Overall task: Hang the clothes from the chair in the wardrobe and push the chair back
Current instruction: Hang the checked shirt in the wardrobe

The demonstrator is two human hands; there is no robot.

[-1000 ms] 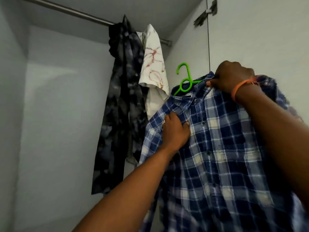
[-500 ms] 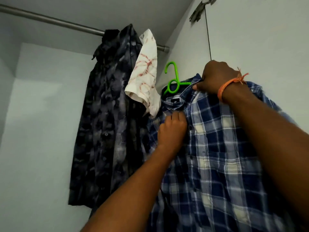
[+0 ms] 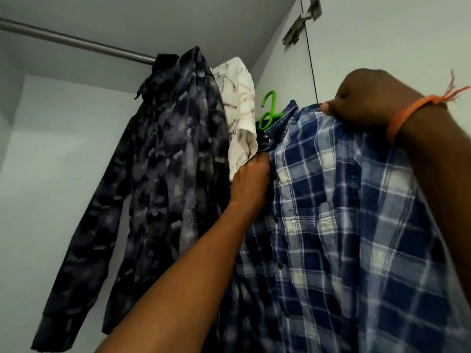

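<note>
The right hand grips the plaid shirt at its collar; the left hand clutches its left front. The green hanger hook pokes up between the hands, the rail above and left, the left hand nearer.

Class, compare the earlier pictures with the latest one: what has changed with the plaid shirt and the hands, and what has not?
The blue plaid shirt on its green plastic hanger has been lifted closer to the metal rail. The left hand slid toward the placket. The right hand still grips the shoulder; the hook is not yet on the rail.
</note>
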